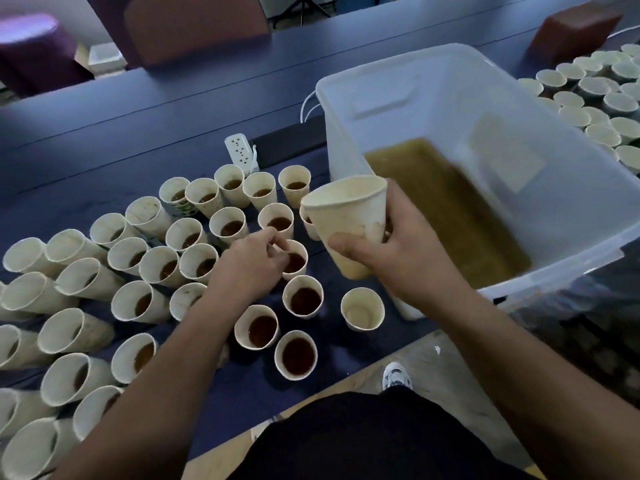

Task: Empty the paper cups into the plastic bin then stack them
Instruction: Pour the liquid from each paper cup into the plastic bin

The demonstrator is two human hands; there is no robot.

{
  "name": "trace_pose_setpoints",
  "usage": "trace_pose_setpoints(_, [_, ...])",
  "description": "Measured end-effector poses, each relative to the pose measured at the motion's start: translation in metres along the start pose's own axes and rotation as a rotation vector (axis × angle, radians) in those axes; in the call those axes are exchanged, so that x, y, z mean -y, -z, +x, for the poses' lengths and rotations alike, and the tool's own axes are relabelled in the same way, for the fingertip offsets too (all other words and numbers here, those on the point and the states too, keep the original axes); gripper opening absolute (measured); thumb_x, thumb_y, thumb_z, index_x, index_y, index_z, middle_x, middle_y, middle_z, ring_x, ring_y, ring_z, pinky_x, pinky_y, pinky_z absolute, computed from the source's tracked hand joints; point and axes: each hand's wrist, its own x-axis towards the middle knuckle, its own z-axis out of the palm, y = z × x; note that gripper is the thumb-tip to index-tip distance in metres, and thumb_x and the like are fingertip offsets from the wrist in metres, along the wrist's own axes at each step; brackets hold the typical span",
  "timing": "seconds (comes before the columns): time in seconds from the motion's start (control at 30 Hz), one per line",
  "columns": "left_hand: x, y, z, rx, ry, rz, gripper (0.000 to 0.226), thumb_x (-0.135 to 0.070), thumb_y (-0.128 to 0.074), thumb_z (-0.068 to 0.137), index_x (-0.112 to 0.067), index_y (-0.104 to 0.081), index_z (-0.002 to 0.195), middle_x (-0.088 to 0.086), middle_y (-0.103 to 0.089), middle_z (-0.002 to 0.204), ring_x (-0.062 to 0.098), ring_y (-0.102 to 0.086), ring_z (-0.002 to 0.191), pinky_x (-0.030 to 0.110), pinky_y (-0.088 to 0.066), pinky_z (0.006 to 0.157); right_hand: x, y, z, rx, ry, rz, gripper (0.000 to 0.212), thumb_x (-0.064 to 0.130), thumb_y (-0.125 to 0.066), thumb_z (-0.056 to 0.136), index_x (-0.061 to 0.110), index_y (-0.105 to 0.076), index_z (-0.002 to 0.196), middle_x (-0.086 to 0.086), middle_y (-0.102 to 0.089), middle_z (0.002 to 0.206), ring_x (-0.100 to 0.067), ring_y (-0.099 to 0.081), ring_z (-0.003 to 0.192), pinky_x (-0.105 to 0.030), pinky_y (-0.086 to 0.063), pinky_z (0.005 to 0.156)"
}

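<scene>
no text, brand, number or sign can be read anywhere in this view. one paper cup (180, 202) in the back row, upper middle-left of the frame, carries a green printed pattern low on its wall, but it is too small and blurred to make out any letters; the pale patches on the plastic bin (433, 98) in the upper right show no writing that can be read

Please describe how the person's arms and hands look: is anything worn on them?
Both forearms are bare, with no sleeves in view. The left hand and the right hand wear no gloves. No watch, ring or bracelet is visible on either one.
</scene>
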Motion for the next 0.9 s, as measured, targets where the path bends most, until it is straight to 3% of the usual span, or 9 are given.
trace_pose_setpoints(0.1, [0.012, -0.008, -0.005, 0.138, 0.086, 0.165, 0.007, -0.038, -0.059, 0.088, -0.04, -0.059, 0.081, -0.009, -0.069, 0.093, 0.022, -0.065, 0.095, 0.043, -0.055, 0.087, -0.031, -0.026, 0.001, 0.064, -0.083, -0.012, 0.047, 0.028, -0.079, 0.082, 0.034, -0.048, 0.117, 0.019, -0.058, 0.104, 0.006, -0.056, 0.094, -0.012, -0.048, 0.066])
trace_pose_setpoints(0.17, [0.018, -0.014, -0.008, 0.178, 0.096, 0.207, 0.005, -0.039, -0.061, 0.089, -0.038, -0.066, 0.087, -0.009, -0.066, 0.094, 0.019, -0.064, 0.093, 0.04, -0.055, 0.084, -0.051, -0.036, 0.006, 0.077, -0.13, -0.04, 0.047, 0.028, -0.078, 0.083, 0.037, -0.045, 0.116, 0.023, -0.054, 0.103, 0.006, -0.054, 0.095, -0.011, -0.046, 0.065])
trace_pose_setpoints(0.27, [0.024, -0.023, -0.009, 0.179, 0.093, 0.205, 0.017, -0.037, -0.065, 0.089, -0.027, -0.075, 0.1, -0.007, -0.063, 0.092, 0.018, -0.063, 0.089, 0.04, -0.057, 0.081, -0.076, -0.045, 0.016, 0.032, -0.174, -0.057, 0.051, 0.027, -0.079, 0.083, 0.038, -0.043, 0.118, 0.024, -0.051, 0.105, 0.001, -0.052, 0.098, -0.017, -0.046, 0.074])
trace_pose_setpoints(0.37, [0.026, -0.028, -0.009, 0.211, 0.103, 0.232, 0.022, -0.043, -0.064, 0.089, -0.027, -0.074, 0.1, -0.007, -0.058, 0.09, 0.021, -0.062, 0.091, 0.045, -0.057, 0.085, -0.094, -0.053, 0.027, -0.007, -0.196, -0.092, 0.054, 0.025, -0.08, 0.083, 0.039, -0.043, 0.12, 0.02, -0.05, 0.11, -0.004, -0.052, 0.097, -0.028, -0.051, 0.086])
trace_pose_setpoints(0.5, [0.028, -0.033, -0.003, 0.272, 0.129, 0.266, 0.024, -0.043, -0.062, 0.091, -0.028, -0.07, 0.108, -0.005, -0.066, 0.087, 0.022, -0.064, 0.09, 0.044, -0.056, 0.085, -0.11, -0.056, 0.039, 0.022, -0.239, -0.121, 0.057, 0.027, -0.082, 0.081, 0.036, -0.044, 0.122, 0.017, -0.052, 0.108, -0.006, -0.055, 0.091, -0.019, -0.049, 0.074])
trace_pose_setpoints(0.67, [0.027, -0.04, 0.003, 0.304, 0.096, 0.308, 0.018, -0.036, -0.059, 0.097, -0.025, -0.071, 0.104, -0.002, -0.066, 0.083, 0.019, -0.063, 0.081, 0.037, -0.054, 0.07, -0.126, -0.059, 0.054, 0.049, -0.351, -0.189, 0.072, 0.022, -0.088, 0.072, 0.031, -0.045, 0.13, 0.007, -0.053, 0.122, -0.015, -0.05, 0.114, -0.041, -0.049, 0.098])
trace_pose_setpoints(0.73, [0.027, -0.041, 0.004, 0.306, 0.086, 0.328, 0.017, -0.034, -0.059, 0.098, -0.024, -0.071, 0.104, -0.002, -0.066, 0.085, 0.019, -0.063, 0.081, 0.036, -0.053, 0.067, -0.13, -0.059, 0.057, 0.095, -0.405, -0.214, 0.08, 0.014, -0.088, 0.071, 0.03, -0.043, 0.135, 0.002, -0.052, 0.131, -0.021, -0.049, 0.123, -0.042, -0.048, 0.1])
trace_pose_setpoints(0.8, [0.028, -0.042, 0.007, 0.302, 0.087, 0.331, 0.016, -0.031, -0.058, 0.098, -0.023, -0.071, 0.104, -0.001, -0.067, 0.089, 0.019, -0.064, 0.083, 0.038, -0.057, 0.072, -0.13, -0.056, 0.058, 0.18, -0.456, -0.233, 0.092, 0.009, -0.086, 0.072, 0.029, -0.036, 0.146, -0.002, -0.045, 0.144, -0.025, -0.045, 0.131, -0.038, -0.048, 0.099])
trace_pose_setpoints(0.9, [0.029, -0.045, 0.013, 0.324, 0.083, 0.356, 0.016, -0.03, -0.058, 0.099, -0.02, -0.069, 0.106, 0.002, -0.066, 0.093, 0.022, -0.064, 0.086, 0.043, -0.059, 0.08, -0.128, -0.049, 0.061, 0.265, -0.496, -0.267, 0.112, 0.011, -0.089, 0.07, 0.033, -0.02, 0.156, -0.002, -0.031, 0.159, -0.027, -0.037, 0.141, -0.042, -0.044, 0.109])
